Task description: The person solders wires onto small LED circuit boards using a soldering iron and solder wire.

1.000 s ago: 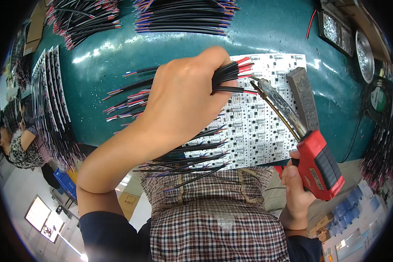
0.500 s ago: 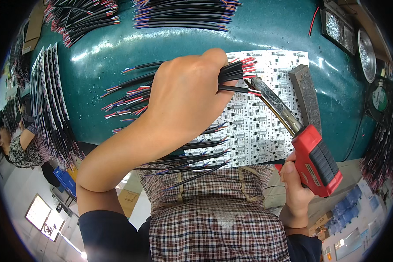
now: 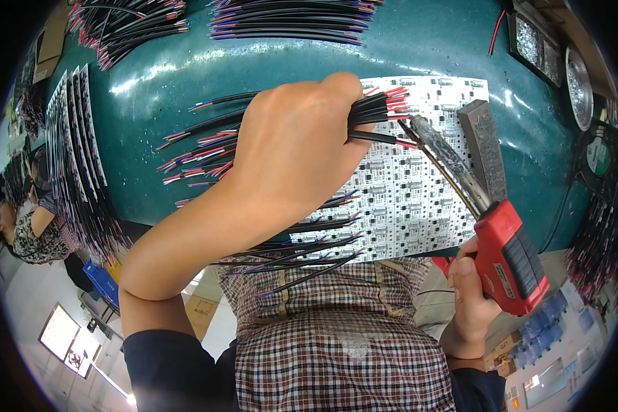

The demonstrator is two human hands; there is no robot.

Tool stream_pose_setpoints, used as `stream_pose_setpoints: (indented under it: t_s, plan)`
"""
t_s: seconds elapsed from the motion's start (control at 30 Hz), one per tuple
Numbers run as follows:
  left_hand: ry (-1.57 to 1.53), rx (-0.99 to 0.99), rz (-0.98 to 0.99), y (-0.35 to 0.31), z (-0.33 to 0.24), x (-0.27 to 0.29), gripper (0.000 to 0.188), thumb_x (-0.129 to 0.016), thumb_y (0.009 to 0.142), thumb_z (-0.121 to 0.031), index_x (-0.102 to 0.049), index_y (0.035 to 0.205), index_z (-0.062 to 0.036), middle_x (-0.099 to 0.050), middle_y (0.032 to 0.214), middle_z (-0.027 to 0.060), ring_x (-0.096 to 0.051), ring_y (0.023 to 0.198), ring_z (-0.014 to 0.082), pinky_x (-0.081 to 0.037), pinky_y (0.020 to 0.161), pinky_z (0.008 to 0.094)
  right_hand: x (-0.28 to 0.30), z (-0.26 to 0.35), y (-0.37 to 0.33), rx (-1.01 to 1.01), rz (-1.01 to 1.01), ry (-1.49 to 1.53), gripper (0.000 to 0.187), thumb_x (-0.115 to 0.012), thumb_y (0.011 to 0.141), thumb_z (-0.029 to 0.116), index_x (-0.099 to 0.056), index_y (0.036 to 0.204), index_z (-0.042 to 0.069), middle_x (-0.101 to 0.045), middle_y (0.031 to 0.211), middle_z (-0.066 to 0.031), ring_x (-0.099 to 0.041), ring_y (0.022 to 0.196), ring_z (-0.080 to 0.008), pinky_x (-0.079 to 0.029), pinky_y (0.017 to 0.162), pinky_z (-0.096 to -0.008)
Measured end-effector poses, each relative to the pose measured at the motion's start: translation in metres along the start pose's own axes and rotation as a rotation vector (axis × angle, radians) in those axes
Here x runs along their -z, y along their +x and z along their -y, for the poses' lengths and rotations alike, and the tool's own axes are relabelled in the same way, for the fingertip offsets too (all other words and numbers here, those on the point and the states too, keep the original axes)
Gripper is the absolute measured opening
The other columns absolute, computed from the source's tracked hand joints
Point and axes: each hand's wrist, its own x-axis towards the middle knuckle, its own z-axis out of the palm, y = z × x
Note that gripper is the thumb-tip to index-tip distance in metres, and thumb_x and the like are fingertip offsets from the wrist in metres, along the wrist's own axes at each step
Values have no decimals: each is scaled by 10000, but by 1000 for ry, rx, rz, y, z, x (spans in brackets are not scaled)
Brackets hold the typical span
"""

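My left hand (image 3: 299,141) is closed round a bundle of black cables (image 3: 372,108), whose red and white stripped ends point right over a white sheet of circuit boards (image 3: 391,206). One cable of the bundle sits apart, below the others. In my right hand (image 3: 468,295) is a red soldering gun (image 3: 507,257). Its long metal barrel slants up and left, the tip close to the cable ends, with a small gap visible. More cables (image 3: 316,250) lie across the board's lower left part, and their blue ends rest over it. My left fingertips are mostly hidden behind the hand.
A dark metal bar (image 3: 482,147) rests on the sheet's right side. Cable piles (image 3: 288,20) lie at the far edge of the green table (image 3: 165,65). Wired board strips (image 3: 82,151) stand at left. A metal tray (image 3: 529,41), a round dish (image 3: 579,86) and a fan (image 3: 599,158) are at right.
The soldering gun has shifted slightly right and down, its tip drawing back from the lower cable. My left hand and the bundle have moved a little right.
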Motion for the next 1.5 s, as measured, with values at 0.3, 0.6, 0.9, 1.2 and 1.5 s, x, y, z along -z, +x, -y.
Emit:
stream_pose_setpoints:
  t_s: [0.3,0.6,0.9,1.2,1.5]
  plan:
    - [-134,55,81,3,6,3,161,-743,748,-54,-670,880,4,-661,686,121,-629,570,203,-483,562,311,0,-2,-3,0,69,-53,151,-687,884,39,-602,994,-20,-577,732,-53,-519,555,-84,-412,496,-234]
    - [-113,24,70,4,5,3,153,-751,739,-61,-668,855,-6,-662,693,118,-647,589,225,-491,577,318,2,-1,-2,36,97,-62,145,-658,881,5,-579,1000,-17,-569,744,-63,-505,555,-86,-403,487,-230]
    - [-156,14,81,5,9,4,193,-783,787,-114,-667,870,17,-678,721,118,-636,599,192,-496,587,321,6,-2,-10,10,81,-111,130,-628,895,2,-566,1004,-33,-565,766,-68,-483,553,-83,-409,509,-236]
    - [-128,-18,87,9,6,6,218,-794,794,-140,-672,865,26,-662,698,131,-626,597,195,-485,581,315,0,2,-12,-90,44,-62,105,-672,906,55,-587,920,-5,-566,726,-49,-496,542,-73,-393,491,-231]
    - [-97,19,105,10,3,7,205,-793,779,-124,-670,850,25,-681,726,131,-663,628,209,-510,599,319,7,-3,-11,-12,47,2,119,-640,907,32,-556,976,-16,-537,749,-59,-457,534,-72,-381,458,-223]
